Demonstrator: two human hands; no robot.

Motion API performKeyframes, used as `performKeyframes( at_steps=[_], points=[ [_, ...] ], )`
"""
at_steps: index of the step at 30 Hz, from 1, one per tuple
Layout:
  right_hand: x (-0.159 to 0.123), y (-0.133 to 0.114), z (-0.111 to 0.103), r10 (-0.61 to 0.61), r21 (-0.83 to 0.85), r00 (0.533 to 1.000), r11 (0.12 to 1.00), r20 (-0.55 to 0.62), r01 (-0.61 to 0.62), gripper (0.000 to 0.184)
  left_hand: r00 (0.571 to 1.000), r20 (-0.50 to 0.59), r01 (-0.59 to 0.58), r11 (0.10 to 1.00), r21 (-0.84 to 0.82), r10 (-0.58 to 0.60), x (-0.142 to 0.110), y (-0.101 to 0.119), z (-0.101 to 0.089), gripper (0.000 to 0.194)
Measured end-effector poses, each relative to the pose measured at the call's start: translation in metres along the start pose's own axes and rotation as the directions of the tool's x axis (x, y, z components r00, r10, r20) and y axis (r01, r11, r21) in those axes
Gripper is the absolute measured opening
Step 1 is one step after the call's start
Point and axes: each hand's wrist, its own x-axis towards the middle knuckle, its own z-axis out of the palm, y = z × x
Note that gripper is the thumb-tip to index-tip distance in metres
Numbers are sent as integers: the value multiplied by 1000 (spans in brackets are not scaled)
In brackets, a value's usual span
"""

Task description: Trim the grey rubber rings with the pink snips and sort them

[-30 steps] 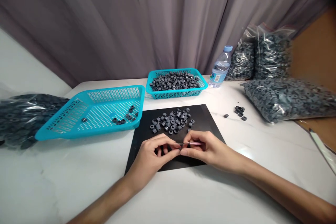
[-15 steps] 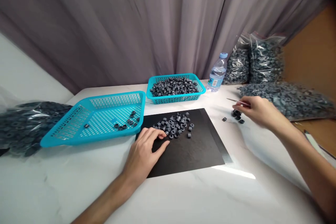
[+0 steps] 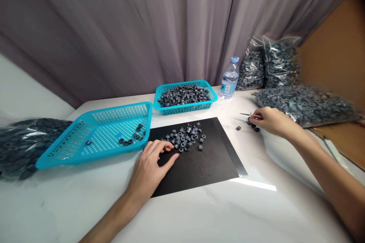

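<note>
My right hand (image 3: 270, 121) grips slim metal tweezers (image 3: 251, 115) at the right of the table. Their tips point left, and the hand partly covers a few dark grey rings (image 3: 256, 129). A single ring (image 3: 238, 128) lies apart, just left of that group. On the black mat (image 3: 205, 174) is a pile of short grey cylindrical rings (image 3: 184, 136). My left hand (image 3: 149, 163) rests at the mat's left edge, open, thumb and fingers apart with nothing between them. Its fingertips are beside the pile's near-left side.
A shallow blue basket (image 3: 108, 152) with several rings stands on the left; a fuller blue basket (image 3: 186, 111) is behind the mat. There are a water bottle (image 3: 229, 78), upright bags of rings (image 3: 281, 62), a lying bag (image 3: 308, 104) and another bag (image 3: 25, 144) far left.
The whole view has shifted slightly, so things sit further left. The tweezers' tips have dipped a little, with the right hand still near the small group of rings. My left hand keeps its place.
</note>
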Motion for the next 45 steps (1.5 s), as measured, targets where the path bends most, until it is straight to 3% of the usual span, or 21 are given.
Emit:
performKeyframes(
  at_steps=[5, 11, 14, 17, 19, 22, 26, 35, 37, 41, 45],
  points=[
    [-4, -9, -1, 55, -81, 997, 995, 47, -51, 13, 1000, -13, 17, 1000, -9, -17, 3, 3, -1, 5],
    [-8, -23, -13, 6, -44, 999, 999, 36, -5, 13, 1000, -27, -5, 1000, -14, 4, 2, 4, -1, 3],
    [-20, -49, -17, -109, 58, 994, 992, 21, 108, 18, 999, -39, -5, 1000, -27, 4, 1, 4, -1, 3],
    [-44, -88, -5, -383, 398, 923, 853, 38, 338, 21, 999, -52, -7, 999, -46, 5, 1, 5, -1, 6],
    [-61, -111, 9, -438, 477, 897, 803, 66, 357, 15, 998, -61, -23, 998, -64, 19, 1, 6, -1, 8],
    [-78, -132, 32, -459, 464, 886, 800, 64, 381, 12, 996, -69, -57, 994, -92, 50, 1, 8, 0, 11],
    [-81, -136, 46, -498, 491, 864, 772, 74, 403, 16, 996, -37, -89, 989, -115, 85, 0, 13, -2, 13],
    [-76, -130, 47, -565, 588, 821, 693, 81, 418, 11, 989, 66, -121, 977, -177, 135, -5, 19, -4, 29],
    [-77, -129, 46, -586, 606, 805, 674, 91, 422, 11, 985, 130, -79, 971, -227, 111, -7, 22, -4, 30],
    [-80, -134, 43, -617, 663, 780, 629, 107, 406, 10, 965, 254, 143, 949, -281, -70, -12, 30, -2, 17],
    [-89, -142, 43, -597, 777, 796, 547, 101, 312, 12, 941, 334, 153, 955, -254, -62, -13, 36, 1, 17]
  ],
)
